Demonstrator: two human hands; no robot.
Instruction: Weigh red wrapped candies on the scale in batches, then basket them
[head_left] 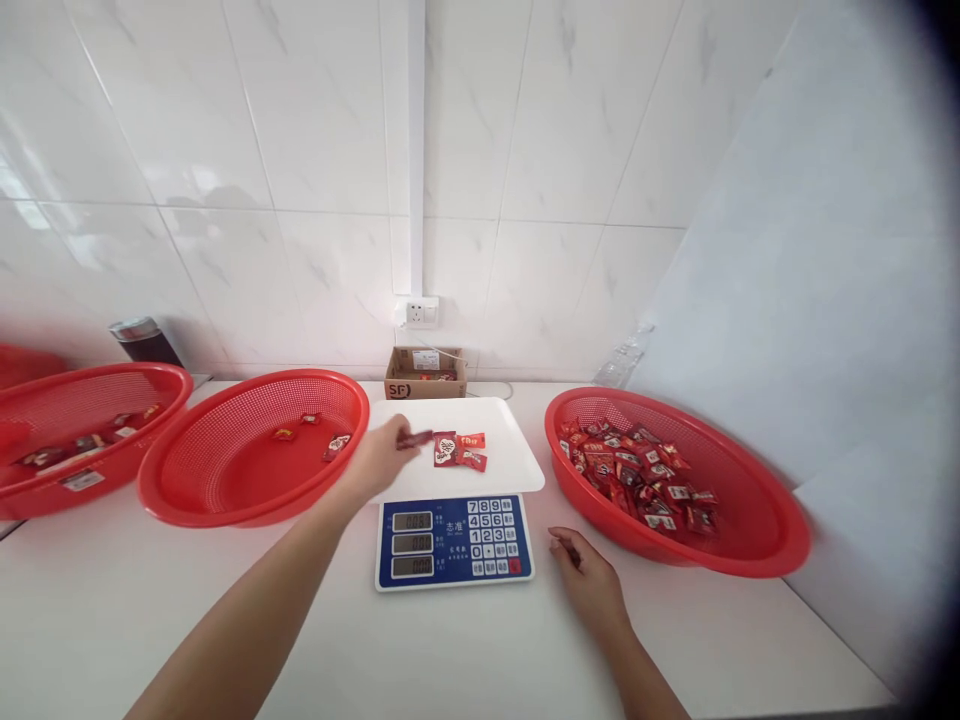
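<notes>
My left hand (379, 458) is over the left part of the white weighing tray (514, 470), its fingers pinching a small dark red candy packet (415, 439). Just right of it, several red wrapped candies (445, 450) lie together on the tray. In front sits the scale's blue panel (454, 543) with keys and three small displays. My right hand (589, 580) rests low, right of the panel, with its fingers curled closed. Something small and dark shows by the thumb, but I cannot make it out.
A red basket (750, 558) on the right holds many red packets. Left stand another red basket (247, 490) with a few packets and a further red basket (150, 440) with more. Behind the tray are a cardboard box (425, 388) and a wall socket (418, 312). A dark flask (148, 345) stands far left.
</notes>
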